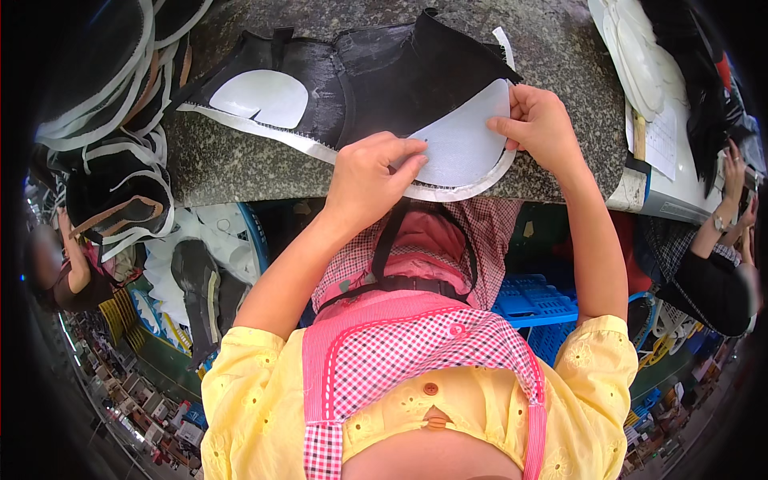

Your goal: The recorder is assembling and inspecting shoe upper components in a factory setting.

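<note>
Head view, bench side. White patch (462, 138) right of upper centre, on the right part of a black upper (384, 74), white edging (304, 146) curving round beneath it. Patch lies between the hands; long axis slants, upper right to lower left.

Right hand (547, 130) at the patch's right edge, near its top corner: thumb on the face, fingers at and behind the edge, a narrow pinch that seems to hold it. Left hand (365, 174) at the lower-left end, thumb and forefinger nearly together; from here I cannot tell whether they nip the patch or only press it. Right hand nearer the high corner, left nearer the low end; that slant between two grips looks like what counts.

Second patch (268, 98), upper left of frame, well apart from both hands.
</note>
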The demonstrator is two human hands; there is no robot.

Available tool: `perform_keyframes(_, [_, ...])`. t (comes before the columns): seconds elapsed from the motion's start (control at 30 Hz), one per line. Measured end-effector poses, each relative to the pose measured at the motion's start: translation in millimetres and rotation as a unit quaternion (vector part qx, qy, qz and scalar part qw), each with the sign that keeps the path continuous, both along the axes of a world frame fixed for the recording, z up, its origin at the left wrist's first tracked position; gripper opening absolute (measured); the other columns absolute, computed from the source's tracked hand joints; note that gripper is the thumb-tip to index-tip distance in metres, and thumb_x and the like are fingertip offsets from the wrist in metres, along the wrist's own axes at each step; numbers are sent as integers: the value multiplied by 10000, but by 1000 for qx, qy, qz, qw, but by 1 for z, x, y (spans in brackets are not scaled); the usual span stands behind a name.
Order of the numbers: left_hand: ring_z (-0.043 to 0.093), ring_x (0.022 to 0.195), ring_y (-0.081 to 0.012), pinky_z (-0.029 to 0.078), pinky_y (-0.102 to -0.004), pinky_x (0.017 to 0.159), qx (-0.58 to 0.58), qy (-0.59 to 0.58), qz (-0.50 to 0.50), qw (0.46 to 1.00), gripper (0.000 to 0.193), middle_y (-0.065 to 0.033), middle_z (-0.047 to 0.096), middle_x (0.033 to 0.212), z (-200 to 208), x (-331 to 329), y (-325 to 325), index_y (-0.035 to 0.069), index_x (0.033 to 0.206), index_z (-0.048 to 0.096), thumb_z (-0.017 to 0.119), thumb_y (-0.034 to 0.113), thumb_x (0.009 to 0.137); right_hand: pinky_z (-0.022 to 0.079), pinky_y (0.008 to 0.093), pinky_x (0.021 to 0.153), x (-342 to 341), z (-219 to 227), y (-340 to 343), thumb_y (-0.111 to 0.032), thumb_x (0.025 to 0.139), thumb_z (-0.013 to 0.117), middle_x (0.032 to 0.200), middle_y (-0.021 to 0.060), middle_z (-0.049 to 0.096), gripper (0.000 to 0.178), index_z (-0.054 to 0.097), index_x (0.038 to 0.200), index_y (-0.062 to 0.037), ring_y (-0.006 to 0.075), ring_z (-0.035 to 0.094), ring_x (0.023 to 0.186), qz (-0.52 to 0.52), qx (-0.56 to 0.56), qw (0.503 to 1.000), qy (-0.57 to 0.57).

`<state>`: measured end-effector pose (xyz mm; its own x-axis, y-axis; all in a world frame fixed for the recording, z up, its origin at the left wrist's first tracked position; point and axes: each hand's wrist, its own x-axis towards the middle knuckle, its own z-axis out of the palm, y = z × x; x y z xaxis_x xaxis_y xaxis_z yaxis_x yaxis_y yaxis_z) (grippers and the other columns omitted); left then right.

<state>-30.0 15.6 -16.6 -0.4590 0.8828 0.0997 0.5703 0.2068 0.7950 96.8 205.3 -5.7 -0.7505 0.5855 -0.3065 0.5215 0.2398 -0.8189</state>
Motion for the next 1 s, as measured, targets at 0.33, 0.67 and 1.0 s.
perform_keyframes(0.33, [561, 819, -210, 448, -297, 653, -29, 153, -70, 985, 236, -90, 587, 902, -2, -1, -9, 71, 899, 647, 675, 121, 669, 466, 296, 519, -7, 17, 6, -133, 644, 707, 623, 70, 576, 251, 554, 789, 3, 186, 580, 552, 96, 235, 957, -143])
perform_keyframes(0.67, [308, 1266, -202, 151, -404, 1025, -96, 314, -169, 929, 761, -80, 332, 1365, -9, 5, -35, 61, 1273, 388, 670, 358, 631, 204, 524, 995, 27, -5, -55, -637, 572, 535, 1401, 140, 218, 1002, 244, 1343, -68, 287, 202, 1300, 331, 393, 857, -34])
perform_keyframes(1.0, [363, 1225, -194, 277, -370, 940, -30, 354, -113, 928, 612, -76, 397, 1322, -18, 1, -33, 84, 1225, 454, 641, 191, 652, 211, 563, 985, 8, 9, 15, -530, 718, 546, 1381, 37, 302, 759, 287, 1341, -184, 228, 235, 1293, 262, 496, 818, -128])
